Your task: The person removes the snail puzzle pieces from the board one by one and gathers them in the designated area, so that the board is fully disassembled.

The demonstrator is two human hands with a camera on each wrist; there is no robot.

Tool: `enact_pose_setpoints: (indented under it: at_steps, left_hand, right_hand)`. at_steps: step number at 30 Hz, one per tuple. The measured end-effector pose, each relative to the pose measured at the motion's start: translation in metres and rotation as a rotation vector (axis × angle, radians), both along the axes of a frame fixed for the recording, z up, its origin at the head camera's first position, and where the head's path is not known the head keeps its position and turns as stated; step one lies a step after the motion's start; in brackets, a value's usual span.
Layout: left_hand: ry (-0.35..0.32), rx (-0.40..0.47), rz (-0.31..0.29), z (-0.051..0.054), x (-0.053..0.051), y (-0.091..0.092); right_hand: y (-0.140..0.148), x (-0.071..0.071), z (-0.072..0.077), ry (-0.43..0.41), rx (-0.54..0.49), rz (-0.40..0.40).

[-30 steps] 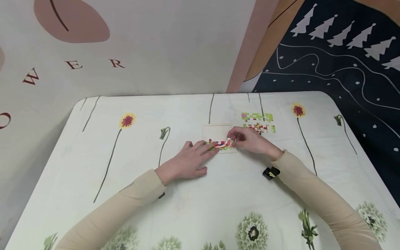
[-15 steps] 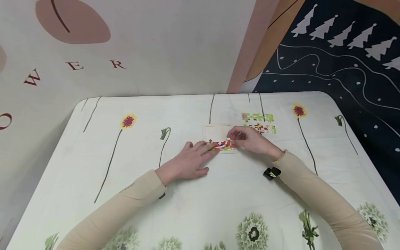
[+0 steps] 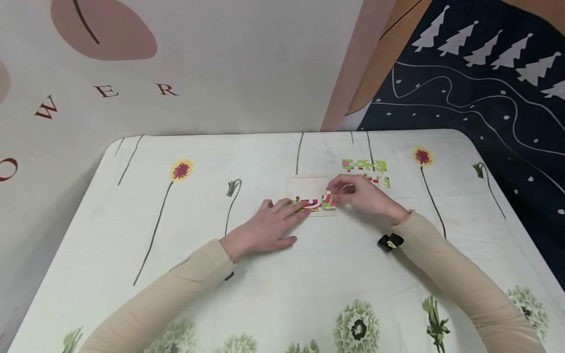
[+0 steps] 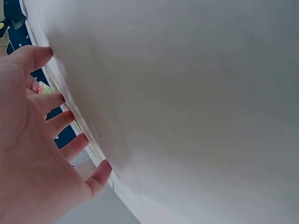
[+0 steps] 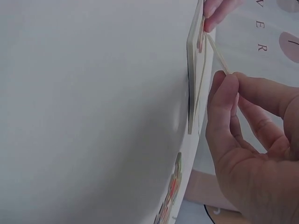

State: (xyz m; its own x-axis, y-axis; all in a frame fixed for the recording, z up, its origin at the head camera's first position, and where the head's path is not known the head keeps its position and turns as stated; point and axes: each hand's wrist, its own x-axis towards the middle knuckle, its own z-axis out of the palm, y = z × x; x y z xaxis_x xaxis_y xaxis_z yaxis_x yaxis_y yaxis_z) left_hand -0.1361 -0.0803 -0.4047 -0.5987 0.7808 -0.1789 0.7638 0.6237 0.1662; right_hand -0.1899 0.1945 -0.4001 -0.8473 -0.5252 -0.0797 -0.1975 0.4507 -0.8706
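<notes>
A pale puzzle tray (image 3: 307, 183) lies flat near the middle of the table. Colourful joined puzzle pieces (image 3: 312, 204) fill part of its near side. Across their left part rests my left hand (image 3: 267, 229), fingers extended and spread. My right hand (image 3: 364, 197) pinches a puzzle piece (image 3: 327, 200) between thumb and fingertips at the tray's right side. In the right wrist view this puzzle piece (image 5: 217, 55) is tilted, its outer edge raised off the tray and its lower edge close to the left fingertips. Whether it touches the neighbouring pieces cannot be told.
Behind the right hand lie two rows of puzzle pieces, a green upper row (image 3: 364, 165) and a lower row (image 3: 382, 182) partly covered by that hand. A floral white cloth (image 3: 282, 304) covers the table. A wall (image 3: 238, 73) rises at its far edge.
My right hand has shifted slightly right and away, bringing the pinched piece with it; a gap now shows beside the joined pieces. The left hand has stayed in place.
</notes>
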Motion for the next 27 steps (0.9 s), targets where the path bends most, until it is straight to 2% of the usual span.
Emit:
enact_pose_setpoints:
  at_steps: [11, 21, 27]
  left_hand:
    - [-0.005, 0.009, 0.007, 0.002, 0.002, 0.0]
    - [0.002, 0.008, 0.01, 0.003, 0.002, -0.001]
    - [0.001, 0.02, 0.01, 0.003, 0.003, 0.0]
  right_hand:
    - [0.011, 0.003, 0.003, -0.035, 0.034, -0.079]
    - [0.027, 0.005, 0.005, -0.048, 0.007, -0.1]
    - [0.038, 0.007, 0.008, -0.063, 0.041, -0.135]
